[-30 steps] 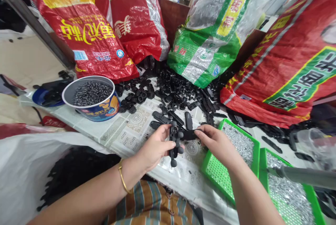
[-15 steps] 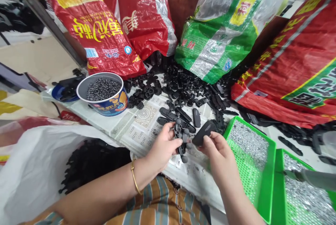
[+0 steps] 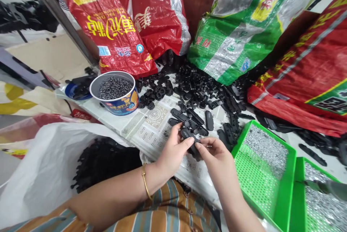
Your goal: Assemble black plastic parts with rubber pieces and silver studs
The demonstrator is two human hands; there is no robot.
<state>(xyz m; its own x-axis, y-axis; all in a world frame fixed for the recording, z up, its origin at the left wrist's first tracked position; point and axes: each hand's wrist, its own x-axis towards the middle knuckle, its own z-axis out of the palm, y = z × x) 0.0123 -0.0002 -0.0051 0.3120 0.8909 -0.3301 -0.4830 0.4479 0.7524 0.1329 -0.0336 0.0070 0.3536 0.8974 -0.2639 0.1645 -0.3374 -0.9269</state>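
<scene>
Between my hands is a black plastic casing (image 3: 187,135), a long rounded cover lying on top of a part with small round wheel-like knobs. My left hand (image 3: 171,153) is closed around its left side, thumb pressed on the cover. The fingers of my right hand (image 3: 217,158) pinch its lower right end. Just beyond lie loose long black covers (image 3: 209,120) and a heap of small black parts (image 3: 189,84) on the patterned tabletop (image 3: 146,130). Whether the cover is fully seated on the part below, I cannot tell.
On the left stands a tub (image 3: 119,103) of small dark pieces. Green perforated trays (image 3: 249,167) hold silvery screws at right, a grey tool (image 3: 325,187) over one. Red sacks (image 3: 116,44) and a green sack (image 3: 230,51) line the back. A white bag (image 3: 48,159) holds black parts.
My right hand has moved left and brought the black cover onto the part in my left hand. The view has shifted slightly, so the surroundings appear further right.
</scene>
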